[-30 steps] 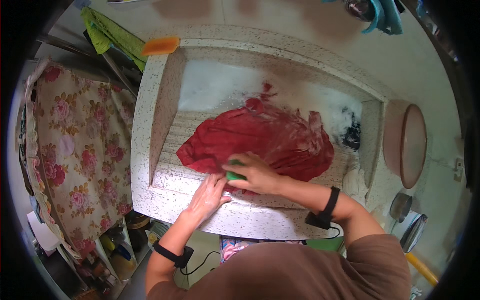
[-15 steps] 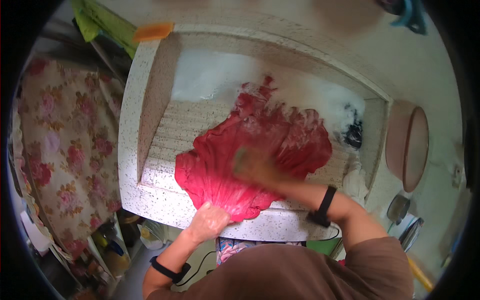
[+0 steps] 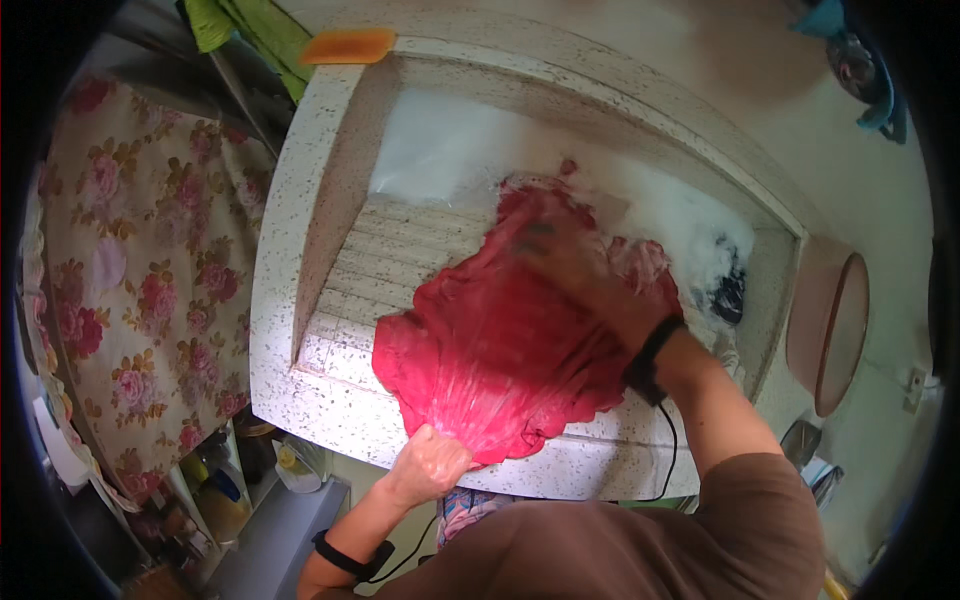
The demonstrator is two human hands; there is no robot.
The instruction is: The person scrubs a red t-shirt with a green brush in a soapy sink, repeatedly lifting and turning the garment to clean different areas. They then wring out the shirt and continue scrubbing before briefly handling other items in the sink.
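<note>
The red garment (image 3: 510, 350) is lying spread on the ribbed washboard (image 3: 400, 250), long axis running near-left to far-right, with the left hand (image 3: 432, 465) clenching its near hem and the blurred right hand (image 3: 585, 275) pressing its far end, grip unclear.

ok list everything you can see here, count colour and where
red cloth: one, red, spread over the ribbed washboard slope
stone sink: one, speckled white, centre
foam: white, back of the basin
dark item: one, in the foam at right
orange piece: one, on the sink's far corner
floral fabric: one, cream with pink roses, left
round pink basin: one, right
left hand: gripping the cloth's near edge
right hand: blurred, pressing on the cloth
</note>
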